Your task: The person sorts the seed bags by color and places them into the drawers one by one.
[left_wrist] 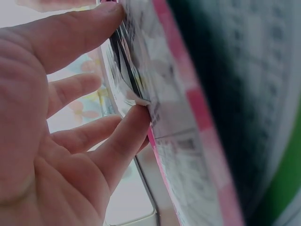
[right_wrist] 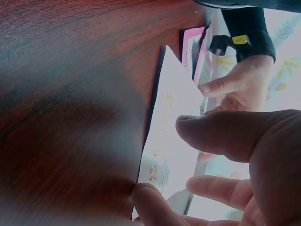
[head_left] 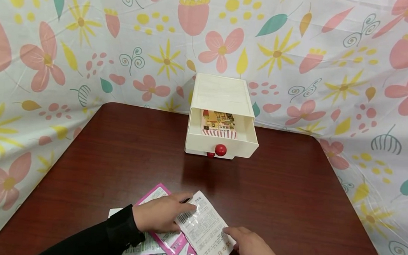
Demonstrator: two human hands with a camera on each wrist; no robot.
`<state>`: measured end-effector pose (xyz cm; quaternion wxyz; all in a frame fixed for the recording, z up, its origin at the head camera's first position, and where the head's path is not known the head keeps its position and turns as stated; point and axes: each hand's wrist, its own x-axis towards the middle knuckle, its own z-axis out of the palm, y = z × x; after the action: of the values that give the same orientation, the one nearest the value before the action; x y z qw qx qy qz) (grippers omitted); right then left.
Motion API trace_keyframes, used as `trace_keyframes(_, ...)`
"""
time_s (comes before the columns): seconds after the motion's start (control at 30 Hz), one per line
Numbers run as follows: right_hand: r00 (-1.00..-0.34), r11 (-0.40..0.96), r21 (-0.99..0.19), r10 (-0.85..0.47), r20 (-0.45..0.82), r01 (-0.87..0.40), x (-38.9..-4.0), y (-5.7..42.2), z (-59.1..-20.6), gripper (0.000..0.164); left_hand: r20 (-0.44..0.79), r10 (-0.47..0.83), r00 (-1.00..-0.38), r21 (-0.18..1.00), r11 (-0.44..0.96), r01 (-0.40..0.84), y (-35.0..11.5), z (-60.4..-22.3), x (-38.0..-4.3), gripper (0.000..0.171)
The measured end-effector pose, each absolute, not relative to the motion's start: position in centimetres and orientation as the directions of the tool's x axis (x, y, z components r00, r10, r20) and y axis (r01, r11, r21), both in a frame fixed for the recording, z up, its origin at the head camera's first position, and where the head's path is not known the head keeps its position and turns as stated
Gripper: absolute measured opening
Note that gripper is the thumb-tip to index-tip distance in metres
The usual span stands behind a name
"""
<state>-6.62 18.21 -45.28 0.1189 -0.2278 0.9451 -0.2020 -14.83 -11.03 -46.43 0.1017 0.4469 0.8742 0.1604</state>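
- The white barcoded sachet (head_left: pixel 204 229) lies at six o'clock on the brown counter (head_left: pixel 284 195), its long axis running from eleven to five o'clock, and handling it neatly looks like the step in hand
- The left hand (head_left: pixel 160 213) is at its ten o'clock edge with thumb and fingers spread fairly wide; fingertips touch the edge, but I cannot tell whether they pinch it
- The right hand (head_left: pixel 254 249) holds the sachet's four o'clock corner, thumb and forefinger curved round it, with only a narrow space between them
- Keep both grips light and near the edges, since a thin sachet like this probably creases if squeezed mid-panel
- Mind the pink-bordered sachets (head_left: pixel 175 246) at the white one's eight o'clock: they overlap and would likely slide with a dragged edge, so lift slightly before shifting anything
- Use the left fingers to part layers one at a time, as the left wrist view shows several edges close together
- Keep sleeves and wrists off the loose pile at seven o'clock
- At twelve o'clock the cream box (head_left: pixel 223 91) has its upper drawer (head_left: pixel 247 130) pulled out, a picture-printed packet (head_left: pixel 218 122) inside; avoid knocking its red knob (head_left: pixel 220 150)
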Motion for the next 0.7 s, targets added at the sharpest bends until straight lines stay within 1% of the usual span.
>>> trace_keyframes(0.23,-0.869,0.831,-0.392,-0.476,-0.132,-0.396,-6.61,17.95,-45.23,0.054,-0.016,0.820,-0.573,0.342,0.543,0.767,-10.93,-46.49,-14.83,0.065)
trace_keyframes(0.43,-0.876,0.846,-0.386,-0.454,-0.160,-0.368,-6.71,17.72,-45.36,0.056,-0.026,0.815,-0.579,0.341,0.551,0.761,-10.82,-46.58,-14.82,0.066)
trace_keyframes(0.6,-0.876,0.838,-0.376,-0.467,-0.119,-0.396,-6.76,17.67,-45.52,0.058,-0.032,0.810,-0.585,0.344,0.558,0.755,-10.79,-46.68,-14.73,0.066)
trace_keyframes(0.7,-0.877,0.838,-0.382,-0.464,-0.124,-0.390,-6.79,17.53,-45.48,0.058,-0.032,0.809,-0.587,0.334,0.563,0.756,-10.83,-46.67,-14.72,0.065)
